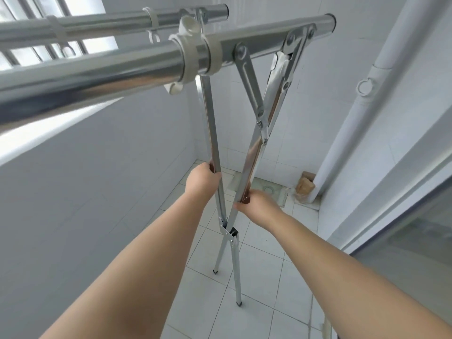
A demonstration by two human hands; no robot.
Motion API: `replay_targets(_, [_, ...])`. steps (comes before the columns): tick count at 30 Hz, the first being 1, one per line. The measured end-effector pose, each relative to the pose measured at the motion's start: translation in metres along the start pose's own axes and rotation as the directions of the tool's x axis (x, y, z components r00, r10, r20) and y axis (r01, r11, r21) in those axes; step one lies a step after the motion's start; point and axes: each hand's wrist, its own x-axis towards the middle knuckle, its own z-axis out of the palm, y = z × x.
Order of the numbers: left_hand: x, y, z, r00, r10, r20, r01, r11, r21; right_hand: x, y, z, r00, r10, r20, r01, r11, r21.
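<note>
At mid-frame, a tall folding clothes rack of shiny stainless steel [97,77] is held by its two crossed legs, above the pivot bracket [228,231]. The left leg [210,123] is wrapped by the left hand [201,179], fingers curled round its far side. The right leg [256,148] is gripped lower down by the right hand [259,204], fingertips closed on the bar's edge. Rack is judged stiff, fairly light but top-heavy. Polished flat bars are likely slippery, with thin edges. The scissor joint is a pinch risk, so the hold is best kept well above it. Black-capped feet [239,304] rest on the white tiled floor [264,265], with a white drain pipe [342,133] at far right.
</note>
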Motion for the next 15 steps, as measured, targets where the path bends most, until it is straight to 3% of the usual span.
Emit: replay_targets(15, [0.065, -0.025, -0.031, 0.996, -0.079, -0.036, 0.079, 0.997, -0.022, 0.072, -0.037, 0.011, 0.995, -0.081, 0.060, 0.080, 0.997, 0.020])
